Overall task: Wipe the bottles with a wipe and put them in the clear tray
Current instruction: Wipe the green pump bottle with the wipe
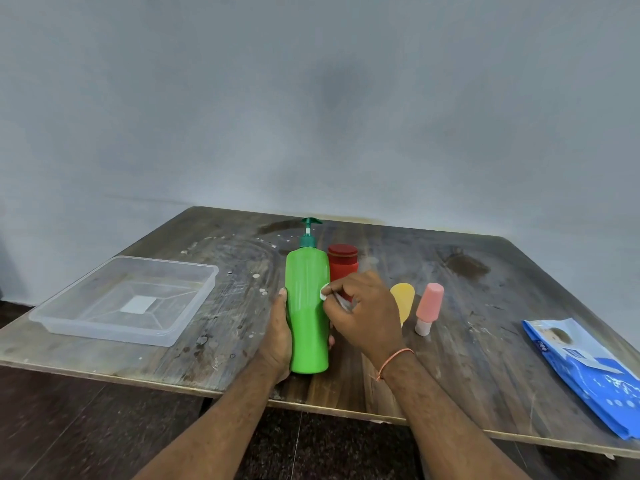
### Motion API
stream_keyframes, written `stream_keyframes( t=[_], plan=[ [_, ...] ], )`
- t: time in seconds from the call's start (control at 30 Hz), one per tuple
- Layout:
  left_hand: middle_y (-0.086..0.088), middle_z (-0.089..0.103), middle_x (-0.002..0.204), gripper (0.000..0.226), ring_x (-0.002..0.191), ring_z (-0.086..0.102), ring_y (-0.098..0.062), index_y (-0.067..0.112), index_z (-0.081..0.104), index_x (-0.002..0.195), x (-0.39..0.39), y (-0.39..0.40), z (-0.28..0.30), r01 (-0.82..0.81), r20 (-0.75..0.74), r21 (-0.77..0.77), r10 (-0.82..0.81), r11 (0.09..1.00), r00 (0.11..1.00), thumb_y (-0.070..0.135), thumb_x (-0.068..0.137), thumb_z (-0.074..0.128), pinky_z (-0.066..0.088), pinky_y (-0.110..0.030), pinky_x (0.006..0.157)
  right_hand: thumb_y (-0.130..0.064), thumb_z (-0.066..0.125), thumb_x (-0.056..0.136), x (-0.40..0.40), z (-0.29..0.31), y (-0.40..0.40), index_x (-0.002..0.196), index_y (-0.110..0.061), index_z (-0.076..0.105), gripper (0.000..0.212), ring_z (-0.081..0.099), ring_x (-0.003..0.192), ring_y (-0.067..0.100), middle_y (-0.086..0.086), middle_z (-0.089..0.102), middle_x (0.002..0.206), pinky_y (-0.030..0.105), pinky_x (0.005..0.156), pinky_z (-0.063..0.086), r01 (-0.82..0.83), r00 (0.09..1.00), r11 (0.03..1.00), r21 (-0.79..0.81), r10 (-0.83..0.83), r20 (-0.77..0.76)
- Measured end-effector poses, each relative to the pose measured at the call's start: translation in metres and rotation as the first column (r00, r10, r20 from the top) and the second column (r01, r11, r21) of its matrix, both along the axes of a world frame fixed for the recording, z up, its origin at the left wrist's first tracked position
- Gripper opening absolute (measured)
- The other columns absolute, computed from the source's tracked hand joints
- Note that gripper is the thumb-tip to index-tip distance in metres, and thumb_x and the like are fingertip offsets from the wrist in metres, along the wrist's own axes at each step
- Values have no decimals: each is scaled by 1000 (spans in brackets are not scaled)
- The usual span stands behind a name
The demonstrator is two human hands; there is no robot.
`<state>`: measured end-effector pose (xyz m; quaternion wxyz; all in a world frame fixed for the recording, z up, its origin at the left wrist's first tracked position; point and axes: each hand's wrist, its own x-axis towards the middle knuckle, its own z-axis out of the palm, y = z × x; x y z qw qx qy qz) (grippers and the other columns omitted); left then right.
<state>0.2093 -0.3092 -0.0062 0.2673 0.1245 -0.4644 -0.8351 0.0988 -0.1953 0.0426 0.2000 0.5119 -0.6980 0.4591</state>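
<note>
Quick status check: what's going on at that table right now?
Left hand grips green bottle. Right hand presses wipe on it. Clear tray holds nothing. Nothing blocking.

A scuffed wooden table (450,306) (paint-flecked) against a pale wall (311,98), over seemingly dark flooring (69,427).
</note>
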Motion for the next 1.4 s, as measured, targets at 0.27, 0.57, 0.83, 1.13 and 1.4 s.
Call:
stream_keyframes(
  t=[0.27,0.57,0.83,1.13,1.4],
  plan=[
    [-35,62,96,93,64,65,-37,-11,63,125,2,1,-2,36,-9,-14,-36,999,999,70,102,23,57,-39,60,-23,74,91,1,5,-2,97,-29,81,11,64,98,9,-18,76,99,33,87,52,-11,1000,999,-33,11,-3],
    [-33,65,94,90,64,65,-37,-3,72,116,2,0,-4,42,-18,18,-41,999,999,71,101,22,57,-39,61,-29,68,92,5,7,-3,100,-30,79,13,63,100,9,-18,75,103,37,86,54,-13,1000,1000,-16,13,19],
    [-31,65,92,89,64,65,-36,-1,73,114,3,1,-2,76,-26,-5,-76,997,997,74,98,26,57,-38,61,-25,71,94,1,13,-1,103,-30,80,14,60,101,2,-18,75,105,29,89,52,39,999,999,-37,-38,20],
    [-31,66,93,91,66,66,-36,1,74,113,6,3,0,105,8,-70,-105,992,994,75,95,26,57,-38,65,-31,68,91,-4,16,1,98,-32,79,13,65,98,6,-19,75,100,35,86,55,33,998,998,-59,-30,51],
    [-32,67,95,93,68,66,-37,-2,73,114,7,3,1,98,31,-78,-96,992,995,78,89,32,56,-40,66,-34,69,86,-4,18,3,91,-30,79,12,64,92,8,-18,72,91,38,79,56,30,999,999,-37,-30,16]
  ],
)
